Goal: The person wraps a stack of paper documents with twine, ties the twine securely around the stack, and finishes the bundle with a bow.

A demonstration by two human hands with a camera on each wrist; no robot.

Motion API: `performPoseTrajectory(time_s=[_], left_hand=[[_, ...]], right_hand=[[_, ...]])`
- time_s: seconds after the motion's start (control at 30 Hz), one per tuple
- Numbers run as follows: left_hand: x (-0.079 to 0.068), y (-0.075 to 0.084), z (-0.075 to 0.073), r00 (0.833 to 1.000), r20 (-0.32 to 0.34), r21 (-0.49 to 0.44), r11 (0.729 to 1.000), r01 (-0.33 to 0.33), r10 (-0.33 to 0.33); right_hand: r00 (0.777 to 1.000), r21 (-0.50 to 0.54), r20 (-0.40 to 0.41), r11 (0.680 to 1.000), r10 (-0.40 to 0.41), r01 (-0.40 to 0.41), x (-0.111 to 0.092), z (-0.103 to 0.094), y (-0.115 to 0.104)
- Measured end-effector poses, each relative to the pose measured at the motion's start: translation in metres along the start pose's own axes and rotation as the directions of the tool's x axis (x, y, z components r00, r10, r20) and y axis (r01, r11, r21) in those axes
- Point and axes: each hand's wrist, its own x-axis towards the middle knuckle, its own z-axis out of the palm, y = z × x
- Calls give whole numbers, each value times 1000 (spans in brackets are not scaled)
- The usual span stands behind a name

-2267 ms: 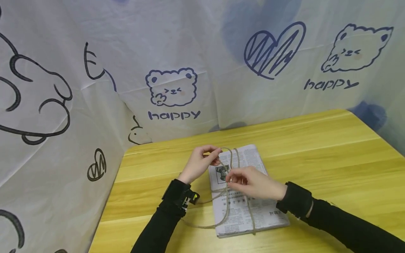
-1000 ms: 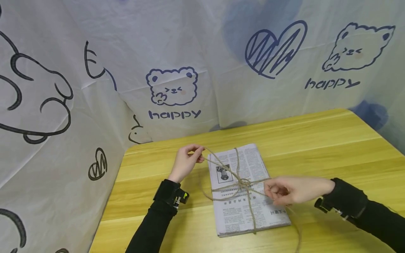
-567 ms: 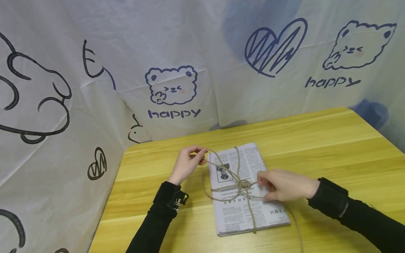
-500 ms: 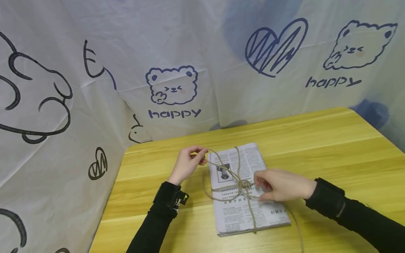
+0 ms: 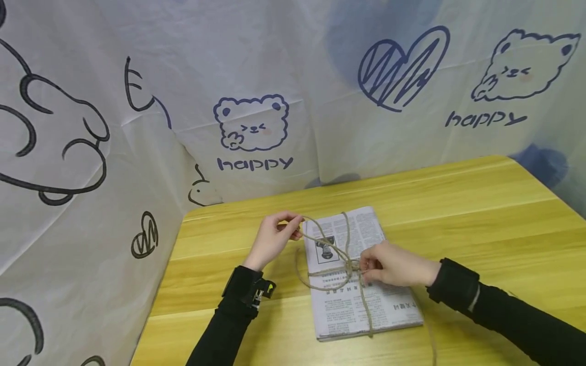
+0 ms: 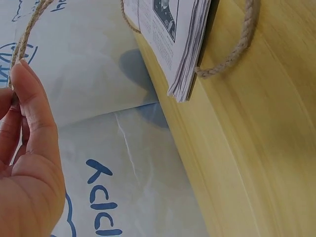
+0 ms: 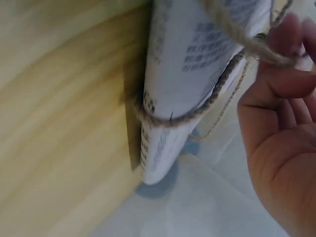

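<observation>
A stack of folded newspapers lies on the table, with jute twine wrapped lengthwise and crosswise around it. The twine crosses in a small knot near the middle of the top sheet. Above the stack's upper left corner my left hand pinches a doubled length of twine that runs from the knot. Thumb and fingertips press on that twine in the left wrist view. Just right of the knot, my right hand pinches twine between thumb and fingers, as the right wrist view also shows.
A slack curve of twine hangs past the stack's left edge. Another loose strand trails over the table at the lower right. A white printed cloth hangs behind the table and along its left side.
My right hand went out to the right with the twine, then came back left to the knot. My left hand drew the doubled twine leftward from the stack, then eased slightly back right.
</observation>
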Motion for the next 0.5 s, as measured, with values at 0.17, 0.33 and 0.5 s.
performPoseTrajectory(time_s=[0.17, 0.33, 0.5], left_hand=[[0, 1, 0, 1000, 8, -12, 1000, 13, -13], [-4, 15, 0, 999, 25, -28, 999, 22, -21], [-9, 31, 0, 998, 51, -29, 999, 25, -23]], right_hand=[[998, 163, 30, 984, 60, -64, 6, -5, 4], [988, 227, 118, 967, 94, -119, 12, -6, 8], [980, 306, 154, 937, 128, -170, 17, -7, 10]])
